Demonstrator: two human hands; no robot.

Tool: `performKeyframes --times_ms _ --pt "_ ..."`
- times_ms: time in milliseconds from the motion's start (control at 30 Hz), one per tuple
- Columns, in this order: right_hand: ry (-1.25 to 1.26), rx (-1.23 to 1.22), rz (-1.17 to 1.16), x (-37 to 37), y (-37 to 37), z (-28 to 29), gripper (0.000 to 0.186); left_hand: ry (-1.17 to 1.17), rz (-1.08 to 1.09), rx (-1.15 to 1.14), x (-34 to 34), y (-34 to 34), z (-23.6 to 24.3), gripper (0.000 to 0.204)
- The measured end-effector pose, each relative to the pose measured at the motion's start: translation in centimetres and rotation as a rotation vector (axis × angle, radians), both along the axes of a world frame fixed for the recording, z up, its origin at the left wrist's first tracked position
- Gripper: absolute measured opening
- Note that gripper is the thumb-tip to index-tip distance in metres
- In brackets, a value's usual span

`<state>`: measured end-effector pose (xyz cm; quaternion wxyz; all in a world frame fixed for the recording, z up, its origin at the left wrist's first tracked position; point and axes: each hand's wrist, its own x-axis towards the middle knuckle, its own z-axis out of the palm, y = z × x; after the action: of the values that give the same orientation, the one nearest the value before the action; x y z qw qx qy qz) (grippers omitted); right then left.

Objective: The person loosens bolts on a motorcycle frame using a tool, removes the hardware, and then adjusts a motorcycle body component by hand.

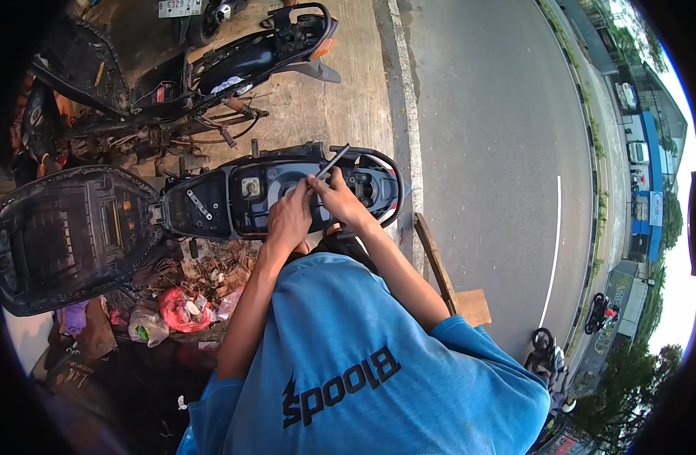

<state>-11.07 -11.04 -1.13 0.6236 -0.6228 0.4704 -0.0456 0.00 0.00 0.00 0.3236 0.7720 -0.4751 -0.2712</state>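
Observation:
My hands meet over the open underseat section of a motorcycle (260,216). A thin, dark grey rod (333,160) slants up and to the right from between my fingers. My right hand (340,200) is closed around its lower part. My left hand (290,215) is closed too, its fingertips pressed together against the same end of the rod. Whatever lies beneath the fingers is hidden. Left of the hands, a square filler cap (250,186) shows on the dark body. The black grab rail (399,182) curves round the tail. The seat (75,231) is flipped open, its underside showing.
A second, partly stripped motorcycle (234,72) stands beyond this one. Rubbish with a red plastic bag (185,309) lies at the lower left. A wooden plank (436,262) leans near the kerb (414,129). Riders on motorcycles (545,353) travel along the road (499,136) at right.

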Motion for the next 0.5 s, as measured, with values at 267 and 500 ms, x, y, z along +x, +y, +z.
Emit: performKeyframes --times_ms 267,500 --pt "0.075 -0.844 0.206 -3.2 -5.5 13.1 0.075 -0.156 -0.071 -0.128 3.4 0.6 -1.3 0.021" --pt "0.348 -1.275 0.884 -0.3 -4.2 7.7 0.027 -0.345 -0.208 -0.213 3.8 -1.7 1.3 0.021"
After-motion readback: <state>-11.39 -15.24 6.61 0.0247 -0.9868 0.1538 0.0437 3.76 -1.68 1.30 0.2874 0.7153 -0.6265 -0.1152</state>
